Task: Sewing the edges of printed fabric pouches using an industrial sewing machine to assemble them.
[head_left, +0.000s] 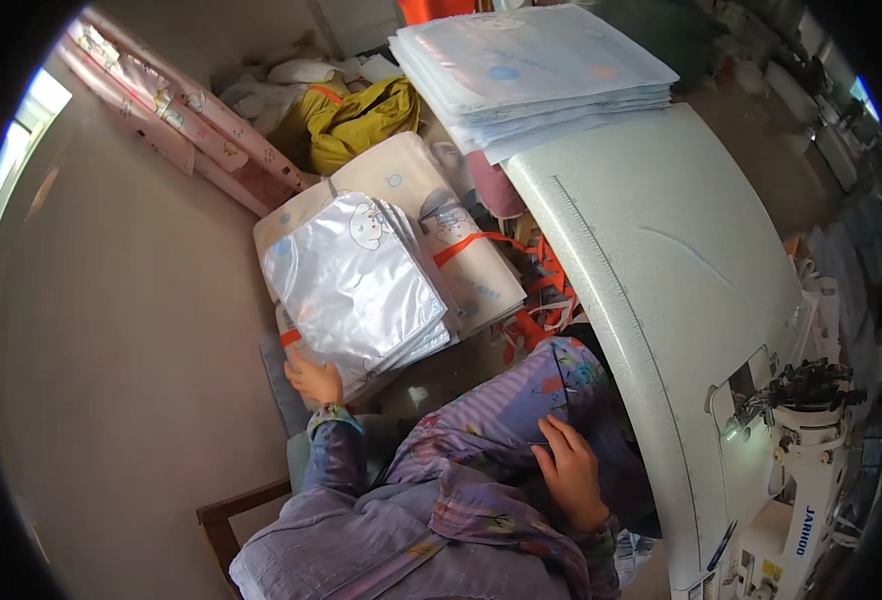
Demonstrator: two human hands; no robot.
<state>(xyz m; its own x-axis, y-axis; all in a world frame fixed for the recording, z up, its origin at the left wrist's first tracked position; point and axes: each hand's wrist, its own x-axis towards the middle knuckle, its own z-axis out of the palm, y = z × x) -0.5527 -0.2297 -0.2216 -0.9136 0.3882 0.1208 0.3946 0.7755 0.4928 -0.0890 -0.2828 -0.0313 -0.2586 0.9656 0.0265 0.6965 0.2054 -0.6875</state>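
My left hand [313, 381] is at the lower left corner of a stack of shiny white plastic sheets [356, 285], its fingers bent around the edge. The stack has pale cartoon prints and lies aslant on a larger beige folded bundle [401, 170]. An orange-red strap [466, 245] crosses that bundle. Over my lap, my right hand [571, 475] is held with thumb and fingers apart. A thin dark line shows by its fingertips, too small to make out. Patterned purple cloth [511, 410] covers my legs beneath it.
To the right stands a pale sewing table [651, 230] with a ruler along its edge and a white sewing machine [801, 490]. Another sheet stack [541, 60] lies on its far end. Yellow cloth [366, 125], a pink curtain [186, 110] and a wall [141, 350] are around.
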